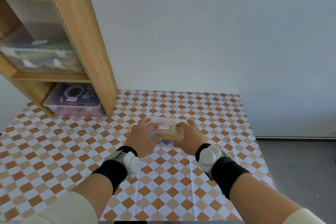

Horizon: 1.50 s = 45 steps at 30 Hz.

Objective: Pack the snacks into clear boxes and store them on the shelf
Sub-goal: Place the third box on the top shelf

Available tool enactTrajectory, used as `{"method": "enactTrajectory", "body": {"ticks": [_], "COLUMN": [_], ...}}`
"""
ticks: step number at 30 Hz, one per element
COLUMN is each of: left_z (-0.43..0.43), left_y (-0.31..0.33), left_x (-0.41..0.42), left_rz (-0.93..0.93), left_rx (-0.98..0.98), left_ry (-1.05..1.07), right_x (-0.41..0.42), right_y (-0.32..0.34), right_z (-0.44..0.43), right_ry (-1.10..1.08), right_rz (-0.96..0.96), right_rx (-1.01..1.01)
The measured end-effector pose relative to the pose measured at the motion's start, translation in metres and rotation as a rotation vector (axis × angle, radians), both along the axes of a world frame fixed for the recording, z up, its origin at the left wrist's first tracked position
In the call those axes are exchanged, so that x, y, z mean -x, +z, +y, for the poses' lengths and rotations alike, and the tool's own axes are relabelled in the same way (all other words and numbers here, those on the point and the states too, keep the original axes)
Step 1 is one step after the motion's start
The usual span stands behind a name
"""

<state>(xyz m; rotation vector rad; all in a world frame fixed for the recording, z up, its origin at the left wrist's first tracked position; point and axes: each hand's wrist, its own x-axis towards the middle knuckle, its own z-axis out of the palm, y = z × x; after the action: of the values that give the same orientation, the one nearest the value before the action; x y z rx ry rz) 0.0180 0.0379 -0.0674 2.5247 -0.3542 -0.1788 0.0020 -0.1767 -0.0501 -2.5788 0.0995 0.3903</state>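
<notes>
Clear box [166, 129] of tan snacks [172, 135], clasped by left grip [143, 138] and right grip [189, 137].

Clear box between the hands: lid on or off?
On, it seems: the clear box carries a flat lid with a red-edged label, snacks visible beneath. Whether it's latched, cannot tell.

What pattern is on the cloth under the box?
A checkered diamond pattern in orange, tan and white on the cloth, seen in the head view.
</notes>
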Motion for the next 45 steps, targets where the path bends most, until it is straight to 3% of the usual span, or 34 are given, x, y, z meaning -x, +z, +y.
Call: {"method": "enactTrajectory", "body": {"ticks": [11, 18, 27, 36, 45], "left_z": [0.112, 0.213, 0.336, 0.411, 0.421], "left_y": [0.137, 0.239, 0.320, 0.374, 0.374], "left_x": [-0.016, -0.008, -0.023, -0.070, -0.133], "left_rz": [-0.279, -0.599, -0.585, -0.765, -0.660], "left_rx": [-0.097, -0.187, -0.109, -0.085, -0.130], "left_ry": [0.064, 0.031, 0.129, 0.123, 0.078], "right_x": [-0.039, -0.059, -0.072, -0.100, -0.157], "right_y": [0.131, 0.217, 0.310, 0.368, 0.367], "right_z": [0.100, 0.202, 0.325, 0.395, 0.416], "right_ry": [0.212, 0.294, 0.296, 0.273, 0.205], "right_rz": [-0.255, -0.421, -0.594, -0.712, -0.702], "right_rx": [0.011, 0.048, 0.016, 0.026, 0.078]}}
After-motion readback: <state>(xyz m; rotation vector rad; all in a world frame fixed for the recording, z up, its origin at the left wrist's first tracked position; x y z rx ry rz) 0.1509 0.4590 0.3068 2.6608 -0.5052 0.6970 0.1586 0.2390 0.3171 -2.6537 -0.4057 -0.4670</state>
